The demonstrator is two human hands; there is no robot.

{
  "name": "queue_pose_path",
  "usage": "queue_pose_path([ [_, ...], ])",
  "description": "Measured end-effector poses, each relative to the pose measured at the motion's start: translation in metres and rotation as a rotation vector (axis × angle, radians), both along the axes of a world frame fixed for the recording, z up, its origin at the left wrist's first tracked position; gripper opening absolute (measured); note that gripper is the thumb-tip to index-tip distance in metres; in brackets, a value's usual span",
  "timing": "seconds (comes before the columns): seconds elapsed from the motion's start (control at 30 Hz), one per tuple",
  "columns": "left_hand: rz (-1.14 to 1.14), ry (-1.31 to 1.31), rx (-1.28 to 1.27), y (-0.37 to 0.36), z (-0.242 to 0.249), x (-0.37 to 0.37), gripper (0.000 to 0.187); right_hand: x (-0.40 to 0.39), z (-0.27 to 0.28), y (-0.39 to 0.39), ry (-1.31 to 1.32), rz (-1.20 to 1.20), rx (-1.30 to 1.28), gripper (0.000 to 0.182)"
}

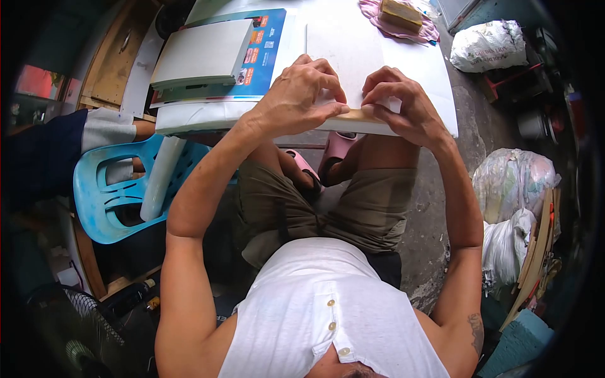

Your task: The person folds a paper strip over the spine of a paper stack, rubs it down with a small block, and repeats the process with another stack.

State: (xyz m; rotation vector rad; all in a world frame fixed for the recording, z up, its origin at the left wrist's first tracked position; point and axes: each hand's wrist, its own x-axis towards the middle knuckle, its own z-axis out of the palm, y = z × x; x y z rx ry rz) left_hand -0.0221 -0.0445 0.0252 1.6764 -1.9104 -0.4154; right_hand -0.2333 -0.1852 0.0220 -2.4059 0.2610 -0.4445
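At the near edge of the white-covered table (435, 94), both my hands are closed in a pinch. My left hand (301, 94) has its thumb and fingertips at the left end of a narrow tan strip (357, 114). Across from it, my right hand (406, 104) grips the strip's other end. What the strip is made of I cannot make out, and its ends are hidden under my fingers. A pale flat board or sheet (343, 50) lies just beyond my hands, partly covered by them.
Left on the table, a stack of pale sheets (205, 50) rests on a blue printed sheet (268, 50). A yellowish block (401, 15) sits on a pink cloth (372, 9). A blue plastic chair (101, 183) stands at left, bags (513, 179) and wood strips (535, 252) at right.
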Motion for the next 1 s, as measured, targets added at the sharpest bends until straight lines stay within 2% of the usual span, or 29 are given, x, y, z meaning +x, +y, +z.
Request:
queue_pose_path([
  [0.3,0.060,0.008,0.076,-0.003,0.000,-0.005,0.018,0.005,0.001,-0.002,0.050,0.007,0.001,0.023],
  [0.4,0.051,0.030,0.126,-0.004,-0.001,-0.004,0.026,0.006,0.001,0.001,0.065,-0.016,0.008,0.023],
  [0.5,0.054,0.018,0.085,-0.004,-0.006,-0.003,0.025,0.006,0.003,0.004,0.094,-0.046,-0.032,0.019],
  [0.6,0.061,0.007,0.004,0.000,-0.008,-0.008,0.014,0.006,0.004,0.010,0.061,-0.072,-0.050,0.014],
  [0.77,0.037,-0.001,-0.044,0.003,-0.011,-0.010,0.013,0.002,-0.005,0.014,0.008,-0.092,-0.074,0.011],
  [1.0,0.013,-0.011,-0.069,0.005,-0.012,-0.010,0.011,0.000,-0.013,0.014,-0.050,-0.060,-0.118,0.018],
])
